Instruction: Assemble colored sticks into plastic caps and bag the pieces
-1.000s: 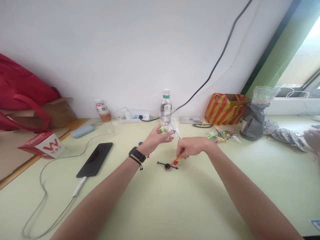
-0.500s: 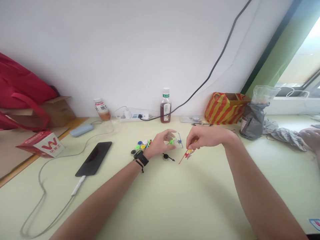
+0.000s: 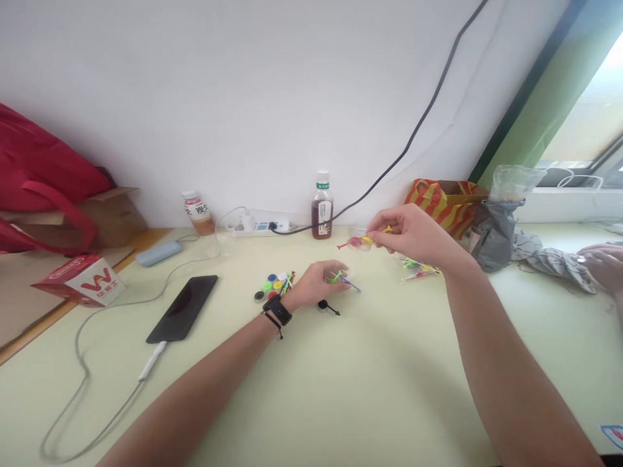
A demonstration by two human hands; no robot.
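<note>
My left hand (image 3: pixel 318 283), with a black watch on its wrist, is curled low over the table. Its fingers are closed around small green (image 3: pixel 335 277) and blue (image 3: pixel 351 284) plastic pieces, partly hidden by them. My right hand (image 3: pixel 411 235) is raised off the table, pinching red (image 3: pixel 354 243) and yellow (image 3: pixel 368 240) plastic pieces with thin rods. Just below my left hand lies a small round piece with a black top (image 3: pixel 322 305) and a black arrow-tipped rod. Beside that wrist sit several small round pieces with coloured tops (image 3: pixel 277 286) and some coloured rods (image 3: pixel 288 283).
A clear bag of coloured plastic pieces (image 3: pixel 413 267) lies under my right hand. Behind stand a dark drink bottle (image 3: pixel 322 211), a power strip (image 3: pixel 265 225) and a striped bag (image 3: pixel 448 204). At left are a phone (image 3: pixel 182 309) and a red-and-white box (image 3: pixel 80 280). Another person's hand (image 3: pixel 603 266) shows at right.
My right hand has lifted and moved back and slightly right, carrying the red and yellow pieces. The bag of coloured pieces is now uncovered. My left hand has shifted slightly, tilting the blue piece.
</note>
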